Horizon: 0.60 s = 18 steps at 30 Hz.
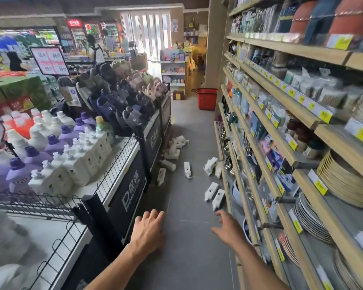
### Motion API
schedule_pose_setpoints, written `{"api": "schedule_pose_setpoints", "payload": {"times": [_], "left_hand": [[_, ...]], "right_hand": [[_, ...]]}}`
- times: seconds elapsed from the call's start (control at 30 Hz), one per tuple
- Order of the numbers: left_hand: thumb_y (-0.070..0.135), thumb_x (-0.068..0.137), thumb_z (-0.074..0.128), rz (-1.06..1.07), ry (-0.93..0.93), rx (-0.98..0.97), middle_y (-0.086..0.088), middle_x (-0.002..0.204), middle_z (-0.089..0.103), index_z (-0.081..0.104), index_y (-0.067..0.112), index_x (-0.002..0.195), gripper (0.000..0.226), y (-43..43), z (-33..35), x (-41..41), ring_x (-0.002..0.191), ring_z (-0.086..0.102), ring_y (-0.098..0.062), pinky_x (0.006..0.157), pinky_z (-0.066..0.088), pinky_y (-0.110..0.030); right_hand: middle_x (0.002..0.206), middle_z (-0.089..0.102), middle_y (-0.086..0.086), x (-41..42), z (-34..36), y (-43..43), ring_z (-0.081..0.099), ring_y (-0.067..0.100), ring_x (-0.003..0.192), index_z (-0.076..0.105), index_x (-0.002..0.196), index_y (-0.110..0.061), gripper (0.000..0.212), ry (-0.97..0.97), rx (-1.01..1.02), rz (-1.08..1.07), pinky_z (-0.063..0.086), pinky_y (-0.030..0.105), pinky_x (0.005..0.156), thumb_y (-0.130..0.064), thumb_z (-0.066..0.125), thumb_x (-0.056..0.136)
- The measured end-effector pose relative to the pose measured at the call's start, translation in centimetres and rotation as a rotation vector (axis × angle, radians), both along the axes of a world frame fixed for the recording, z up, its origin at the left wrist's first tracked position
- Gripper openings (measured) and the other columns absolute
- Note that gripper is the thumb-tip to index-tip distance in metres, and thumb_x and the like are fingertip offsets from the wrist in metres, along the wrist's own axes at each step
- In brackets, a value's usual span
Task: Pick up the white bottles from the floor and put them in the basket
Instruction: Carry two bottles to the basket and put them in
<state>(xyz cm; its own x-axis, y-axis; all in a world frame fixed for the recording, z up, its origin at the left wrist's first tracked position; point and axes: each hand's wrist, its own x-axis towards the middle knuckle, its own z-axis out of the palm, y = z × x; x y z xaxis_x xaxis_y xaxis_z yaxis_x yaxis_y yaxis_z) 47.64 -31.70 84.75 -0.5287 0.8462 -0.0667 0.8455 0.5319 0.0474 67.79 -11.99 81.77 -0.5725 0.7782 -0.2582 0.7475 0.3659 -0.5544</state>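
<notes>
Several white pump bottles lie scattered on the grey aisle floor. Two of these bottles (214, 194) lie close to the right shelf's foot, one bottle (187, 169) lies mid-aisle, and a heap of bottles (175, 147) sits against the left display's base. The red basket (207, 98) stands on the floor at the aisle's far end, beside a pillar. My left hand (148, 228) and my right hand (228, 227) reach forward over the floor, fingers relaxed and holding nothing, well short of the bottles.
On the left stands a black promotion display (132, 195) with a wire rail, carrying white and purple bottles and slippers. On the right run wooden shelves (281, 143) of plates and housewares. People stand far off at the back left.
</notes>
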Motion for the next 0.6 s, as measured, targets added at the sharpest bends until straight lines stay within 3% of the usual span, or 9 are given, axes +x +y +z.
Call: {"api": "schedule_pose_setpoints", "payload": {"times": [0.17,0.6], "left_hand": [[0.049,0.085,0.061,-0.045,-0.014,0.01,0.005,0.131,0.048,0.039,0.032,0.141,0.063,4.7,0.3,-1.9,0.122,0.048,-0.023,0.095,0.04,-0.04],[0.045,0.085,0.06,-0.046,-0.043,0.035,0.002,0.132,0.049,0.039,0.032,0.143,0.063,14.8,1.2,-11.3,0.124,0.048,-0.024,0.098,0.039,-0.038]], "right_hand": [[0.137,0.055,0.0,-1.6,0.3,3.2,0.058,0.02,0.119,0.047,0.139,-0.026,0.055,-0.02,0.012,-0.01,0.048,0.03,0.09,-0.03,0.069,0.089],[0.127,0.062,-0.004,-10.0,1.8,11.7,0.061,0.02,0.111,0.055,0.127,-0.029,0.048,-0.018,0.049,-0.043,0.051,0.031,0.086,-0.029,0.07,0.081]]}}
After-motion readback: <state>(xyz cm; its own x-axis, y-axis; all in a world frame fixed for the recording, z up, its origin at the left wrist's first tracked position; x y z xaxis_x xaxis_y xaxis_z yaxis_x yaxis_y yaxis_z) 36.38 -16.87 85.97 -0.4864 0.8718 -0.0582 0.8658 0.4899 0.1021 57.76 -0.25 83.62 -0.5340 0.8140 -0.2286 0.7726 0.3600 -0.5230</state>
